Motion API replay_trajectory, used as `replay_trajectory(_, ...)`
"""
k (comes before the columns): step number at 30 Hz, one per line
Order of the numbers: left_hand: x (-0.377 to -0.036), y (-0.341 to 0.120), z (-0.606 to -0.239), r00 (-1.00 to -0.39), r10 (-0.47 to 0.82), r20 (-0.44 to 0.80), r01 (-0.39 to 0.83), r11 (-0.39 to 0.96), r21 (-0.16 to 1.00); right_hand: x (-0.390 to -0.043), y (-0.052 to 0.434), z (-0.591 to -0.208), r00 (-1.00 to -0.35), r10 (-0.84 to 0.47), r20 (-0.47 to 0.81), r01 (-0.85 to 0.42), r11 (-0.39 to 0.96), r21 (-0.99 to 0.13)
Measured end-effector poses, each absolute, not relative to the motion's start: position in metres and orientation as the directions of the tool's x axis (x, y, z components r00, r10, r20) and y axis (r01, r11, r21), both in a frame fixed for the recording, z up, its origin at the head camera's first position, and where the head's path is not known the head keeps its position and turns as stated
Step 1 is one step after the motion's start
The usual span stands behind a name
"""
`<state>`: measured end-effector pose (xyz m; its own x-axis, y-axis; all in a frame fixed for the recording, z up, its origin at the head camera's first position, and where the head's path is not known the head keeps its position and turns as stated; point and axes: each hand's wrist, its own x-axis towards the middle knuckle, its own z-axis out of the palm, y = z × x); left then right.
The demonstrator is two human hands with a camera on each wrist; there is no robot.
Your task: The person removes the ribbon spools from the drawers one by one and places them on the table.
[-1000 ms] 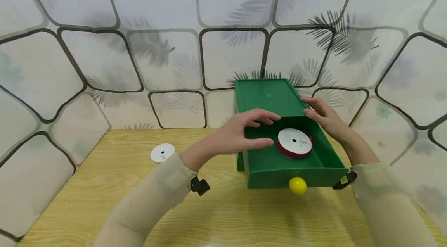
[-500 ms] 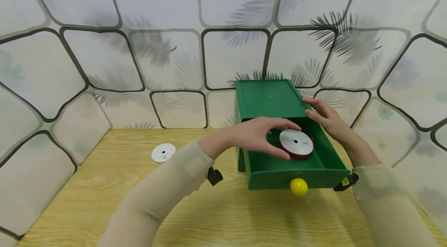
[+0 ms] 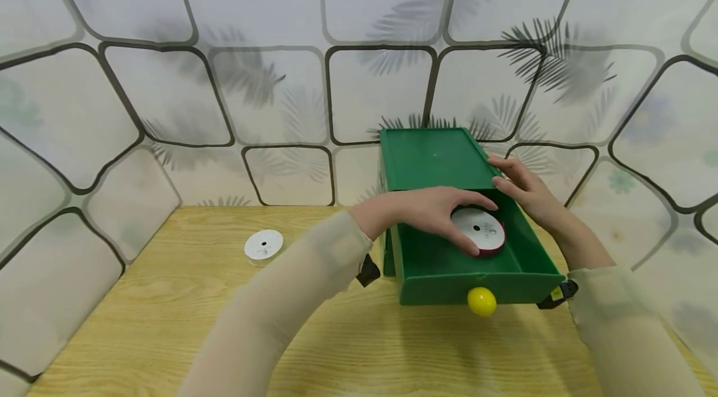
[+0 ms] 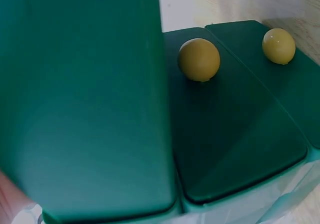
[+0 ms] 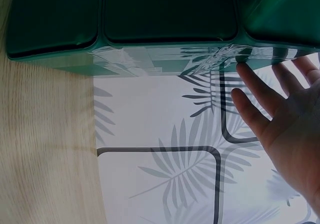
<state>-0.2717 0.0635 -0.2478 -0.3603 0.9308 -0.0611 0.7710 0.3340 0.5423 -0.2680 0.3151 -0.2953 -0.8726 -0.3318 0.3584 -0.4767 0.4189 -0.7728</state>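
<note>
The left hand curls its thumb and fingers around the round, white-faced spool with a red edge, inside the pulled-out green plastic drawer. The right hand, fingers loosely extended, touches the side of the green plastic cabinet.

The drawer is green, the spool white-and-red

A pale wall covering, printed with dark rounded frames and grey fronds, enclosed the rear and both sides of a light wood-grain tabletop.
</note>
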Motion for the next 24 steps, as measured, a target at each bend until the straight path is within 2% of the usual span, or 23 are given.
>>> replay_trajectory(12,-0.275,0.075,-0.253,-0.397,0.907,-0.139,0.766,0.411,0.494,-0.269,0.314,-0.296,-0.869,-0.326,0.372,-0.486,0.424,-0.764)
replay_trajectory(24,-0.276,0.076,-0.254,-0.371,0.920,-0.130,0.801,0.387,0.456,-0.268,0.314,-0.297,-0.871,-0.327,0.367,-0.481,0.414,-0.773)
